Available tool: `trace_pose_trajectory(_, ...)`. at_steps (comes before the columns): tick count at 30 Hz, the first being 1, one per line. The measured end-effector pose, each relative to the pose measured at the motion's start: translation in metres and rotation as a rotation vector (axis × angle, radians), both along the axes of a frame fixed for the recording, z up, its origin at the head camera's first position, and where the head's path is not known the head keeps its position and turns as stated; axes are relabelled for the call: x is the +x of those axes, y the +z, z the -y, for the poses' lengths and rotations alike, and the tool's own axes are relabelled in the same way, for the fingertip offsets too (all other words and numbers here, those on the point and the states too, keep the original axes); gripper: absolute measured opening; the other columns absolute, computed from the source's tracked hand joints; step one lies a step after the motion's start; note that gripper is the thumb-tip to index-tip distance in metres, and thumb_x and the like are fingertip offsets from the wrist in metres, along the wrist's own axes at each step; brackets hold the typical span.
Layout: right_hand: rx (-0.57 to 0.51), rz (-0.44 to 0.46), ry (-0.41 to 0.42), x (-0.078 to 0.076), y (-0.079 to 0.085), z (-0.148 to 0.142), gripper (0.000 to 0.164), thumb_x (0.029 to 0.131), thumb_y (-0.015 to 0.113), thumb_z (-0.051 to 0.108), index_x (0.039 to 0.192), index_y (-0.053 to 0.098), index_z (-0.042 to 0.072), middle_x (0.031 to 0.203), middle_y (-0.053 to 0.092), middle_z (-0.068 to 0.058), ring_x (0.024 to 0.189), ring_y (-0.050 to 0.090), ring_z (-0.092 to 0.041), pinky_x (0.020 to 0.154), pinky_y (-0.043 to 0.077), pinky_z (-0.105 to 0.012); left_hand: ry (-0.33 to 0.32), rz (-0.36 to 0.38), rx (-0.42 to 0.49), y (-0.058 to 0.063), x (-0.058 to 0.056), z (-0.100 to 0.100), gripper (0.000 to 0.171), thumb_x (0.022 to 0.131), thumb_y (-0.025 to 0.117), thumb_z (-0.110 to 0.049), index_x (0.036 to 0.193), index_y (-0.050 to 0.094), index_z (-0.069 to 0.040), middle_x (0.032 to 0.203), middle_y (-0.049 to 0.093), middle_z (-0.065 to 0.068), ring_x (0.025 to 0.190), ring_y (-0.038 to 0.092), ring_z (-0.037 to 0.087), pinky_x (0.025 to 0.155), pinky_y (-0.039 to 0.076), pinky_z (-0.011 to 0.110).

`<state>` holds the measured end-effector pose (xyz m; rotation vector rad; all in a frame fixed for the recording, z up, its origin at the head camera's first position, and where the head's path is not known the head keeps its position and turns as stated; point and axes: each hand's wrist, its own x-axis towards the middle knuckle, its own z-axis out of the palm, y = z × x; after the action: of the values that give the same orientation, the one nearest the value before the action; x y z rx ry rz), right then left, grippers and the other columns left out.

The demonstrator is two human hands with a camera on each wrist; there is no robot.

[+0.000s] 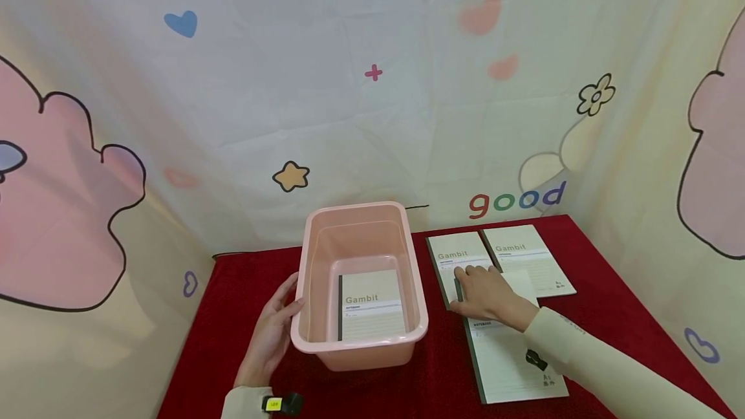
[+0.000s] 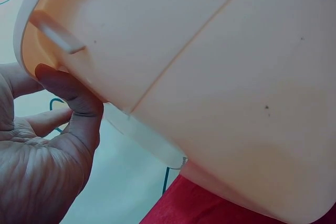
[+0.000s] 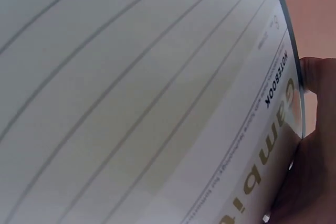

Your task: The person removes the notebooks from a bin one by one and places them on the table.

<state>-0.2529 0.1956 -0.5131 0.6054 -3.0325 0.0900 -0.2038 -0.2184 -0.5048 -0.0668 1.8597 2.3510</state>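
Basin (image 1: 367, 357), one, pink, deep, on the red cloth (image 1: 432, 375), left of the loose notebooks; I log the left hand (image 1: 269, 335) at its left rim, gripping it, with the thumb bent in against the outer wall as the left wrist view shows. Basin notebook (image 1: 374, 309), one, pale cover, dark spine, "Gambit" lettering upright to my head view, face up on the basin floor. Near notebook (image 1: 515, 361), one, same pattern: I have the right hand (image 1: 487, 293) gripping it at its upper left, fingers bent over the top part, thumb at the dark spine; the right wrist view gives me its ruled cover curving close to the lens. In my head view it overlaps the lower parts of the rear pair; whether it touches them, I cannot tell. Rear left notebook (image 1: 451, 258) and rear right notebook (image 1: 529, 264), two, matching, face up side by side on the cloth, the former partly hidden by the right hand. Backdrop (image 1: 244, 96), pale cloth, printed with hearts, a star, a flower and "good" in coloured letters, behind the lot.
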Motion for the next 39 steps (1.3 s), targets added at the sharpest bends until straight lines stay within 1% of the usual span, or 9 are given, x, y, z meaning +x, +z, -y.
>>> trace_pose_trajectory(5, -0.031, -0.018, 0.023, 0.006, -0.015, -0.001, 0.048, 0.074, 0.07, 0.045, 0.099, 0.058, 0.007, 0.082, 0.061, -0.008, 0.074, 0.059, -0.027, 0.064, 0.045, -0.045, 0.01, 0.002, 0.002, 0.002, 0.002, 0.001, 0.058, 0.098, 0.056, -0.012, 0.15, 0.035, -0.023, 0.152, 0.033, 0.002, 0.139, 0.04, 0.036, 0.106, 0.045, 0.044)
trace_pose_trajectory(7, -0.034, -0.031, 0.027, 0.007, -0.02, -0.001, 0.046, 0.074, 0.07, 0.045, 0.097, 0.057, 0.007, 0.08, 0.059, -0.007, 0.073, 0.058, -0.026, 0.064, 0.045, -0.045, 0.011, 0.002, -0.006, 0.003, 0.002, 0.001, 0.058, 0.098, 0.056, -0.012, 0.15, 0.035, -0.024, 0.152, 0.033, 0.002, 0.139, 0.042, 0.034, 0.105, 0.046, 0.043)
trace_pose_trajectory(11, -0.032, -0.05, 0.031, 0.006, -0.029, -0.002, 0.047, 0.074, 0.069, 0.046, 0.097, 0.056, 0.007, 0.08, 0.058, -0.007, 0.073, 0.058, -0.028, 0.065, 0.045, -0.045, 0.006, -0.001, -0.006, 0.003, 0.001, 0.001, 0.058, 0.098, 0.056, -0.013, 0.151, 0.034, -0.024, 0.153, 0.032, 0.002, 0.14, 0.039, 0.037, 0.105, 0.045, 0.043)
trace_pose_trajectory(15, -0.035, -0.025, 0.038, 0.005, -0.034, -0.003, 0.048, 0.074, 0.068, 0.045, 0.099, 0.057, 0.006, 0.082, 0.059, -0.008, 0.076, 0.059, -0.028, 0.067, 0.046, -0.046, 0.006, -0.002, -0.003, 0.002, 0.001, 0.0, 0.058, 0.098, 0.056, -0.013, 0.151, 0.034, -0.024, 0.153, 0.032, 0.002, 0.142, 0.036, 0.04, 0.107, 0.042, 0.047)
trace_pose_trajectory(20, -0.013, 0.018, 0.033, 0.004, -0.041, -0.004, 0.048, 0.077, 0.068, 0.045, 0.103, 0.058, 0.006, 0.086, 0.061, -0.009, 0.08, 0.06, -0.029, 0.071, 0.048, -0.049, 0.006, 0.0, -0.007, 0.002, 0.001, -0.001, 0.058, 0.098, 0.056, -0.014, 0.151, 0.034, -0.024, 0.153, 0.032, 0.002, 0.141, 0.036, 0.04, 0.107, 0.042, 0.048)
trace_pose_trajectory(25, -0.019, 0.045, 0.042, 0.002, -0.046, -0.001, 0.04, 0.078, 0.068, 0.042, 0.095, 0.056, 0.008, 0.083, 0.058, -0.005, 0.077, 0.057, -0.024, 0.067, 0.046, -0.046, 0.006, 0.005, -0.007, 0.002, 0.002, -0.001, 0.058, 0.098, 0.056, -0.014, 0.15, 0.035, -0.024, 0.153, 0.033, 0.002, 0.141, 0.037, 0.04, 0.107, 0.042, 0.048)
trace_pose_trajectory(28, -0.027, 0.046, 0.055, 0.002, -0.049, 0.001, 0.038, 0.078, 0.069, 0.041, 0.093, 0.056, 0.009, 0.082, 0.057, -0.005, 0.078, 0.057, -0.024, 0.067, 0.046, -0.047, 0.008, 0.003, -0.009, 0.001, 0.002, -0.002, 0.057, 0.098, 0.056, -0.013, 0.15, 0.035, -0.024, 0.153, 0.033, 0.002, 0.141, 0.037, 0.04, 0.107, 0.042, 0.048)
trace_pose_trajectory(33, -0.029, 0.045, 0.044, 0.001, -0.056, 0.004, 0.038, 0.078, 0.07, 0.04, 0.095, 0.057, 0.009, 0.085, 0.057, -0.006, 0.08, 0.056, -0.024, 0.067, 0.044, -0.046, 0.009, 0.002, -0.009, 0.001, 0.002, -0.001, 0.057, 0.098, 0.055, -0.013, 0.15, 0.035, -0.024, 0.153, 0.033, 0.001, 0.14, 0.038, 0.039, 0.107, 0.042, 0.047)
trace_pose_trajectory(39, -0.014, 0.036, 0.064, 0.002, -0.06, 0.003, 0.044, 0.079, 0.071, 0.041, 0.106, 0.059, 0.008, 0.096, 0.056, -0.006, 0.088, 0.052, -0.023, 0.068, 0.043, -0.045, 0.01, 0.011, 0.0, 0.0, 0.001, -0.001, 0.058, 0.098, 0.056, -0.013, 0.151, 0.035, -0.024, 0.153, 0.033, -0.001, 0.14, 0.039, 0.037, 0.107, 0.043, 0.046)
